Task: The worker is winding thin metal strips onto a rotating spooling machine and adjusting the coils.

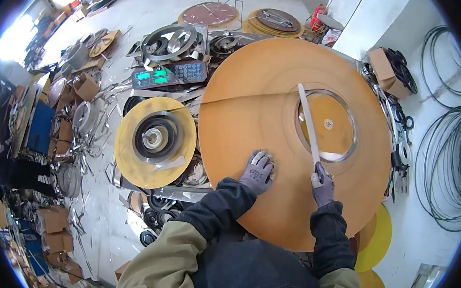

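Note:
A large orange disc (242, 123) lies in front of me, with a coil of metal strip (353, 135) around its middle opening. My left hand (258, 173), in a grey glove, rests on the disc's near left part, fingers spread over the surface. My right hand (323, 186), gloved too, is closed around the near end of a long flat whitish stick (309, 122). The stick's far part crosses the coil's left edge. A thin strip (238, 98) runs over the disc from a smaller yellow disc (125, 137) on the left, which carries a dark coil (142, 138).
Behind the yellow disc stands a scale display (170, 74) with metal rings (181, 43) beyond it. Cable loops (446, 162) hang on the right wall. Cardboard boxes (56, 223) and scrap strips line the left floor. Yellow discs (375, 242) sit below at right.

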The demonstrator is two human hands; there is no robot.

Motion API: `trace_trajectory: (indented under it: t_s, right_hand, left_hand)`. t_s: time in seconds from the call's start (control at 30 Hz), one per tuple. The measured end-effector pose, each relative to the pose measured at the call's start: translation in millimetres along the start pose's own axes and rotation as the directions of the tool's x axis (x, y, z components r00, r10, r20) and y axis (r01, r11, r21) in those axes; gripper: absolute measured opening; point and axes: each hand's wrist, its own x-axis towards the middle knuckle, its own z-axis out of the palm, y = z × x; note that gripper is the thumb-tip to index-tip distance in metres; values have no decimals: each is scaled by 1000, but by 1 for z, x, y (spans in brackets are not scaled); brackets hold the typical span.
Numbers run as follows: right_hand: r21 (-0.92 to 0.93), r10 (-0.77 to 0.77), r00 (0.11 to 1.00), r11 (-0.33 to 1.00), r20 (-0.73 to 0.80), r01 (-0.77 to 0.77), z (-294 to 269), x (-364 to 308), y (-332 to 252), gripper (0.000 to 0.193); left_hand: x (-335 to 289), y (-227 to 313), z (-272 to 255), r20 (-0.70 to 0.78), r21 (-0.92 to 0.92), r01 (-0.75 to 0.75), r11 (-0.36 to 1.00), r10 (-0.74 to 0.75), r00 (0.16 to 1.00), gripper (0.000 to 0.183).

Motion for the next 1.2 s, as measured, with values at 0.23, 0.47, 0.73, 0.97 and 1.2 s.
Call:
trace_trajectory:
  t_s: [0.23,0.47,0.73,0.97,1.2]
  right_hand:
    - [-74,49,998,996,50,-45,-4,-5,-17,43]
    - [-123,-97,995,988,-30,93,-6,-2,2,42]
    - [-171,-2,1000,985,5,2,-9,1,-15,41]
    - [-67,33,999,997,37,-30,-10,-9,-7,44]
    - [-79,51,998,996,40,-48,-6,-11,-11,45]
  left_hand:
    - [-4,-5,-1,16,15,10,1000,-10,1000,30]
    - [1,5,1,24,21,-44,999,44,999,28]
    - [2,4,0,-24,66,-46,997,48,999,26]
    - [-3,1,4,-36,33,-36,999,38,999,28]
    - [-6,1,-1,-20,43,-17,999,18,1000,32]
